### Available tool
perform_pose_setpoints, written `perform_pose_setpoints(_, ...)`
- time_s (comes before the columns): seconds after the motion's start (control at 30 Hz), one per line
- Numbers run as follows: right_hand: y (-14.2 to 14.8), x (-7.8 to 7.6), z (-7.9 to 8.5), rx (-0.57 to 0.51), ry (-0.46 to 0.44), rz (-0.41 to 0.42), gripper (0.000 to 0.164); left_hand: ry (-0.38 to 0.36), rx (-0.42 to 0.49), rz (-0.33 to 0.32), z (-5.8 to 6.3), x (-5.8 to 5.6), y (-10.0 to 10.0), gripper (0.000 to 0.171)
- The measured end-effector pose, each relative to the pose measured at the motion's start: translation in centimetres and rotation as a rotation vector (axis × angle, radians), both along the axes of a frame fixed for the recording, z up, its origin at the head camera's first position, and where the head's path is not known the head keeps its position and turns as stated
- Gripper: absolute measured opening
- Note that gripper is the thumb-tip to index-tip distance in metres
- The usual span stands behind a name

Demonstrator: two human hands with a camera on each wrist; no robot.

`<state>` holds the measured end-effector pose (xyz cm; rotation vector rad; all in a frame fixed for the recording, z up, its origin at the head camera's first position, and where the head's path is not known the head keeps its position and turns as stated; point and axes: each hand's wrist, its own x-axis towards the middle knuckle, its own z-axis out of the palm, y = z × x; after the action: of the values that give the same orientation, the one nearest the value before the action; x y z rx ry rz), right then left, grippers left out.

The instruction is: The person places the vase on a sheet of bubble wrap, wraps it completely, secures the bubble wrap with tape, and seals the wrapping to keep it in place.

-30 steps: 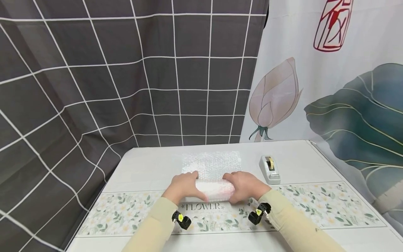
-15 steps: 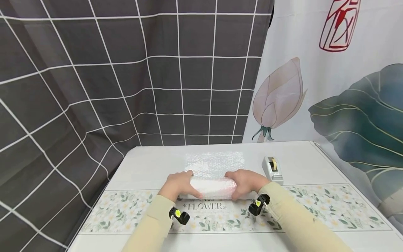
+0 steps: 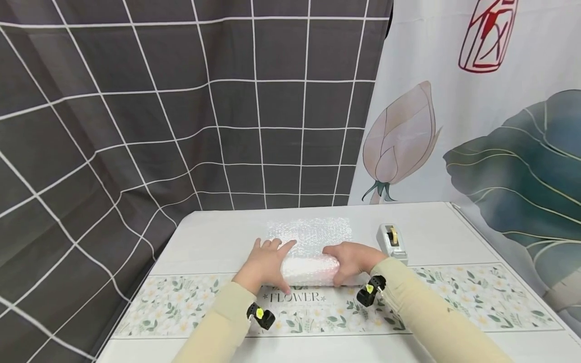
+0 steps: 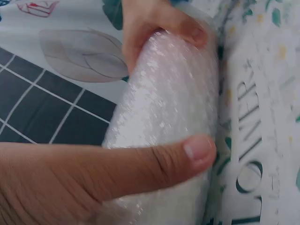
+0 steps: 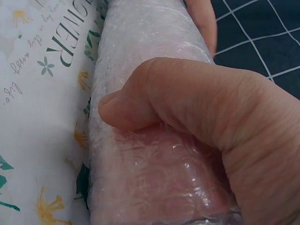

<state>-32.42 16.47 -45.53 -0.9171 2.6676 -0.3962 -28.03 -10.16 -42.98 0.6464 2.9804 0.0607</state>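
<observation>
A roll of bubble wrap (image 3: 308, 272) lies crosswise on the table, something whitish with a pink tint showing faintly through its layers. From its far side a flat stretch of bubble wrap (image 3: 317, 232) runs towards the back. At the roll's left end is my left hand (image 3: 265, 266), fingers spread and fairly straight; its thumb (image 4: 164, 161) lies straight across the wrap in the left wrist view. My right hand (image 3: 353, 261) grips the right end, and the right wrist view shows its bent thumb (image 5: 126, 110) pressing on the plastic. The far-side fingers are mostly hidden.
A white tape dispenser (image 3: 392, 243) with a yellowish tape roll stands to the right, near my right wrist. The white table cover (image 3: 218, 242) carries a floral band lettered FLOWER. A dark grid curtain (image 3: 281, 106) and a printed white curtain hang behind.
My left hand has loosened from the roll; its fingers now spread apart where they were curled round it. The right hand keeps its grip, and the roll stays in nearly the same place.
</observation>
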Motion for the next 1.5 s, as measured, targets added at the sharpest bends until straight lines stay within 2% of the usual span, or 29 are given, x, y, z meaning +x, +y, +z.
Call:
perform_pose_setpoints(0.1, -0.1, -0.1, 0.0, 0.004, -0.003, 0.003, 0.062, 0.032, -0.017, -0.049, -0.4, -0.4, 0.2, 0.129)
perform_pose_setpoints(0.17, -0.1, -0.2, 0.0, 0.006, -0.008, 0.001, 0.062, 0.029, -0.007, -0.068, -0.7, -0.6, 0.3, 0.129)
perform_pose_setpoints(0.43, 0.0, -0.3, -0.1, 0.009, -0.016, -0.007, 0.061, -0.001, 0.007, -0.1, -1.4, -1.4, 0.6, 0.125)
perform_pose_setpoints(0.6, 0.0, -0.2, -0.1, 0.002, -0.003, 0.007, 0.063, -0.028, 0.043, -0.104, -1.9, -1.7, 0.5, 0.116)
perform_pose_setpoints(0.8, 0.2, 0.3, 0.4, 0.022, 0.038, 0.005, 0.083, -0.031, 0.054, -0.118, -2.2, -1.9, 0.5, 0.108)
perform_pose_setpoints(0.9, 0.3, 0.7, 0.7, 0.039, 0.074, 0.003, 0.093, -0.056, 0.061, -0.113, -2.2, -2.0, 0.5, 0.102)
perform_pose_setpoints(1.03, 0.5, 1.5, 0.9, 0.037, 0.187, 0.02, 0.093, -0.116, 0.077, -0.095, -2.1, -2.2, 0.5, 0.091)
perform_pose_setpoints(1.17, 0.5, 2.4, 0.7, 0.025, 0.383, 0.069, 0.087, -0.191, 0.112, -0.08, -1.9, -2.5, 0.5, 0.085)
perform_pose_setpoints(1.27, 0.5, 3.1, 0.1, 0.03, 0.509, 0.091, 0.087, -0.265, 0.155, -0.07, -1.6, -2.8, 0.4, 0.084)
perform_pose_setpoints(1.4, 0.3, 3.9, -0.8, 0.049, 0.611, 0.086, 0.093, -0.36, 0.204, -0.062, -1.2, -3.1, 0.4, 0.087)
perform_pose_setpoints(1.5, 0.2, 4.1, -1.4, 0.057, 0.675, 0.093, 0.092, -0.403, 0.221, -0.053, -1.0, -3.3, 0.5, 0.088)
